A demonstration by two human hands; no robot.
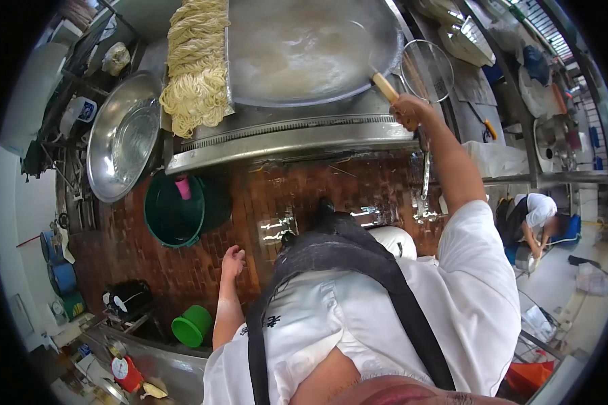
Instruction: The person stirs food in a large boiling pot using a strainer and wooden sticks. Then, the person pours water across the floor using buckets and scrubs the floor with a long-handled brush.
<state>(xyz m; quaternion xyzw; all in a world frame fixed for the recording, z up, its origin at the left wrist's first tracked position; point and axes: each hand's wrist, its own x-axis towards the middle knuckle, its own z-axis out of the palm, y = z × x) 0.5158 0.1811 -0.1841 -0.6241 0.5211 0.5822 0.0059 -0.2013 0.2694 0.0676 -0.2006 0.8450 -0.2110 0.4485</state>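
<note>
On the chest of my white short-sleeved shirt [311, 314], dark Chinese characters [272, 321] run beside the black apron strap [257, 358]; the first looks like 老, and the others are partly covered and too small for me to read. My right hand [410, 111] is closed around the pale wooden grip [384, 88] of a thin metal tool that reaches over the near right rim of a wide round metal pot [270, 103]. The pot holds cloudy, steaming liquid, and the tool's curved far end is blurred by the steam. Just beside my right hand, outside the rim, is a round wire-rimmed strainer [427, 71]. My left hand [233, 262] hangs low over the brown tiled floor [270, 189], its fingers loosely parted and slightly curled. Left of the pot lies a long heap of pale yellow noodles [199, 67], and beyond it a large shiny steel basin [125, 138] stands tilted. A dark green plastic tub [154, 223] on the floor holds a pink object [184, 189] against its inner wall. Near my left forearm is a bright green plastic bucket [192, 325]. A red scale with a round white dial [120, 368] sits lower left, its markings too small to make out.
</note>
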